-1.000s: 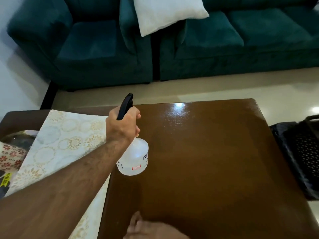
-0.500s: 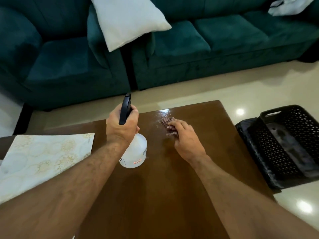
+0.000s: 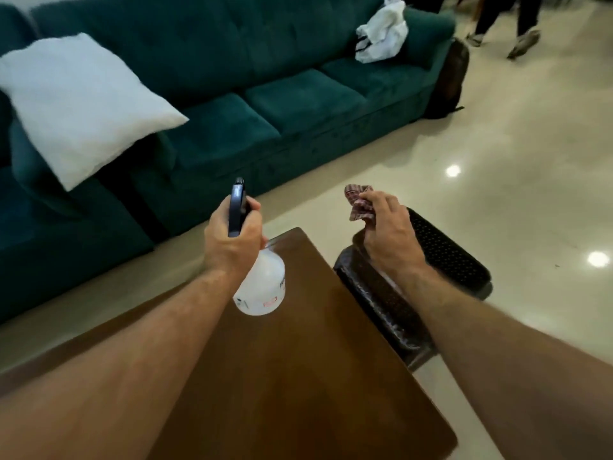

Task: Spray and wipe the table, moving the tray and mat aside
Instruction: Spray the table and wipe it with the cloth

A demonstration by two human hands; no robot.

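Observation:
My left hand (image 3: 232, 240) grips the black trigger head of a clear spray bottle (image 3: 262, 287), held above the far corner of the glossy brown wooden table (image 3: 298, 376). To the right, my right hand (image 3: 388, 234) is raised off the table and holds a bunched checked cloth (image 3: 358, 202) over the black perforated tray (image 3: 444, 254), which sits on the floor beside the table's right edge. The mat is out of view.
A teal sofa (image 3: 265, 104) runs along the far side, with a white cushion (image 3: 79, 104) at left and a white bag (image 3: 381, 31) at its right end. A dark backpack (image 3: 447, 81) leans on the sofa end. A person's legs (image 3: 517, 24) show at top right on the shiny tiled floor.
My right hand came up from under the frame, wiped the far table corner with the cloth, then lifted it off to the right over the tray. The view swung right; the mat left the frame.

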